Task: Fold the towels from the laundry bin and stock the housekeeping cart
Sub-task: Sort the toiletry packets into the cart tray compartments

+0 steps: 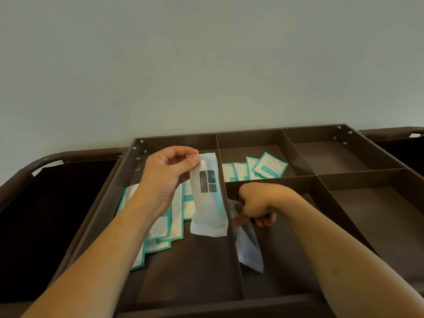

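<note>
Left hand [168,177] pinches a white razor packet [207,196] above the cart tray [298,305]'s left compartment, beside teal-edged packets [160,228]; right hand [259,203] grips another white packet [249,249] in the middle compartment.

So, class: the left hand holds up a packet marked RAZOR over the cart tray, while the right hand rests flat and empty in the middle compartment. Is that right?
Not quite. The head view shows the right hand is not flat and empty: its fingers are curled around another pale packet in the middle compartment. The rest stands: the left hand holds up the RAZOR packet over the cart tray.
</note>
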